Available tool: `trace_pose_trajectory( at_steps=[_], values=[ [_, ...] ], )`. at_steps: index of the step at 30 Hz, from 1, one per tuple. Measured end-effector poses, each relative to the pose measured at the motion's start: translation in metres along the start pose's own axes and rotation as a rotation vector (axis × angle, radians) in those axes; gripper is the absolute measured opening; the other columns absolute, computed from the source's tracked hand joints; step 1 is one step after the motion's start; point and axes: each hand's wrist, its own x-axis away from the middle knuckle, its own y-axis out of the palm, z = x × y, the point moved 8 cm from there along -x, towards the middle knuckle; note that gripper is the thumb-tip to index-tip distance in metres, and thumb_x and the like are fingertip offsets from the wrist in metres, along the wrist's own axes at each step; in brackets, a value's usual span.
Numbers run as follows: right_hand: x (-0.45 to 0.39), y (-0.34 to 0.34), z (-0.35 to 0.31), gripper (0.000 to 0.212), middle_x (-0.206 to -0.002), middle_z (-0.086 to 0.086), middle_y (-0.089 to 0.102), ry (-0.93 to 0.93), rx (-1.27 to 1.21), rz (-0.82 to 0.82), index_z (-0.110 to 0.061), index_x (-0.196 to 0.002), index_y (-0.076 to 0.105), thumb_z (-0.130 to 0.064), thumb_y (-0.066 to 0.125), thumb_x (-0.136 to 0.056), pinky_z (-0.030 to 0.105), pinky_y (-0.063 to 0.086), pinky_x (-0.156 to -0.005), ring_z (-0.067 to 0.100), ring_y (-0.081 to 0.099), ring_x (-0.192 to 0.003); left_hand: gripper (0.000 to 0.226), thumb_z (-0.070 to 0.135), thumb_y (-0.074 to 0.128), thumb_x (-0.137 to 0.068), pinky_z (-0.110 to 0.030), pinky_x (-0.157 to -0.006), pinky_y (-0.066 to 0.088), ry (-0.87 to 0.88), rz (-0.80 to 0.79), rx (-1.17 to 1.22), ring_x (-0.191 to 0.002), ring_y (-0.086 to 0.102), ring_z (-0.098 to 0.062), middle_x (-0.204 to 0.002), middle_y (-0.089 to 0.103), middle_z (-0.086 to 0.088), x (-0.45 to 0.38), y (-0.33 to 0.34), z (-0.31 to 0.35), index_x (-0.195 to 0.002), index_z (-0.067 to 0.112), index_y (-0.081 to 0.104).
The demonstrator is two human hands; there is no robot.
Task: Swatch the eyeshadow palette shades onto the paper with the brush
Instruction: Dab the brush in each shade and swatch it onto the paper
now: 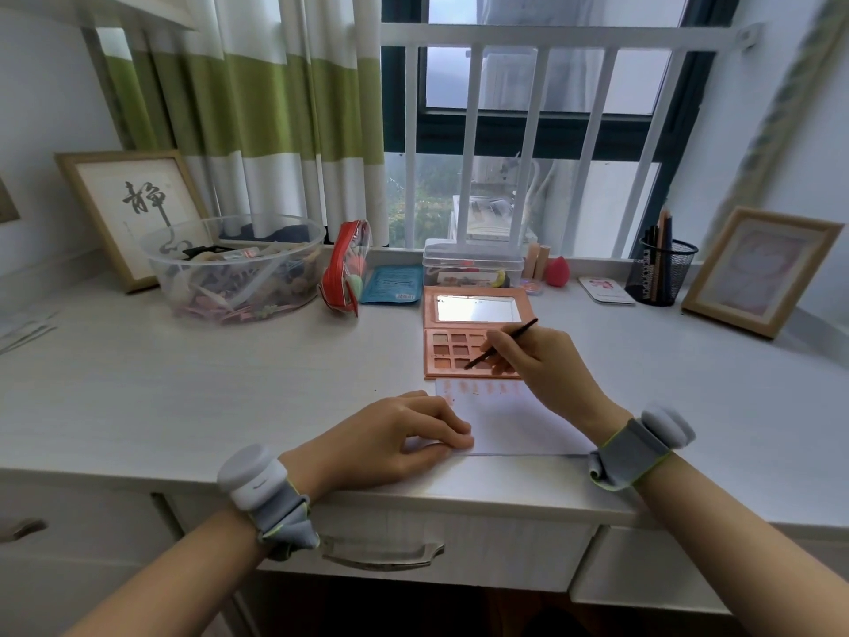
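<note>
While the brush [501, 343] is pinched by the right hand [535, 360], its tip is set in the palette [452, 354]. At 7 o'clock from it, the paper [510, 420] is pressed to the counter [206, 383] by the left hand [390, 436], fingers loosely bent, nothing gripped.

On the desk [183, 383] the paper [514, 425] lies at the front edge, the open palette [452, 349] just behind it. A bowl [234, 264] sits back left, a pen cup [661, 271] back right, and what seems a lidded box [473, 264] behind the palette.
</note>
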Motion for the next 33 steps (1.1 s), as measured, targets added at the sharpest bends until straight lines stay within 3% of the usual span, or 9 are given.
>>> trace_pose_trajectory(
  at_steps=[3, 7, 14, 19, 28, 33],
  values=[
    [0.020, 0.001, -0.009, 0.028, -0.081, 0.007, 0.070, -0.047, 0.020, -0.030, -0.007, -0.091, 0.066, -0.028, 0.047, -0.090, 0.016, 0.054, -0.068, 0.008, 0.066, -0.065, 0.033, 0.034, 0.050, -0.091, -0.031, -0.091, 0.047, -0.001, 0.006, 0.001, -0.106, 0.057, -0.008, -0.115, 0.065, 0.007, -0.001, -0.001, 0.000, -0.114, 0.021, 0.070],
    [0.029, 0.003, -0.014, 0.026, -0.082, 0.004, 0.069, -0.080, 0.055, -0.045, -0.011, -0.091, 0.066, -0.028, 0.046, -0.091, 0.018, 0.054, -0.070, 0.007, 0.065, -0.067, 0.028, 0.027, 0.055, -0.092, -0.030, -0.091, 0.047, 0.000, 0.008, -0.014, -0.106, 0.057, -0.007, -0.114, 0.065, 0.007, -0.001, 0.000, -0.001, -0.115, 0.021, 0.070],
    [0.032, 0.010, -0.014, 0.024, -0.076, -0.008, 0.064, -0.087, 0.111, -0.116, -0.012, -0.090, 0.066, -0.025, 0.047, -0.092, 0.011, 0.049, -0.071, 0.005, 0.063, -0.070, 0.034, 0.034, 0.049, -0.091, -0.030, -0.091, 0.047, -0.003, 0.000, -0.011, -0.106, 0.057, -0.007, -0.115, 0.065, 0.007, -0.001, 0.000, 0.000, -0.115, 0.022, 0.070],
    [0.033, 0.009, -0.011, 0.024, -0.076, 0.002, 0.067, -0.037, 0.001, -0.138, -0.010, -0.086, 0.067, -0.023, 0.048, -0.092, 0.017, 0.052, -0.068, 0.009, 0.064, -0.067, 0.033, 0.035, 0.050, -0.091, -0.030, -0.091, 0.047, -0.006, -0.001, -0.013, -0.106, 0.056, -0.007, -0.114, 0.065, 0.007, -0.001, 0.000, -0.001, -0.115, 0.022, 0.070],
    [0.033, 0.011, -0.012, 0.022, -0.077, -0.007, 0.064, -0.039, 0.051, -0.146, -0.016, -0.086, 0.064, -0.024, 0.045, -0.093, 0.016, 0.051, -0.069, 0.006, 0.063, -0.071, 0.035, 0.036, 0.049, -0.091, -0.028, -0.091, 0.047, -0.004, -0.002, -0.011, -0.105, 0.056, -0.006, -0.114, 0.065, 0.007, -0.001, 0.000, 0.000, -0.115, 0.022, 0.069],
    [0.036, 0.007, -0.013, 0.023, -0.076, 0.001, 0.066, -0.031, -0.025, -0.143, -0.012, -0.085, 0.066, -0.020, 0.046, -0.093, 0.015, 0.051, -0.066, 0.009, 0.063, -0.067, 0.033, 0.035, 0.050, -0.091, -0.028, -0.091, 0.047, -0.008, 0.000, -0.007, -0.106, 0.056, -0.005, -0.114, 0.065, 0.008, 0.000, 0.001, -0.001, -0.115, 0.022, 0.070]
  ],
)
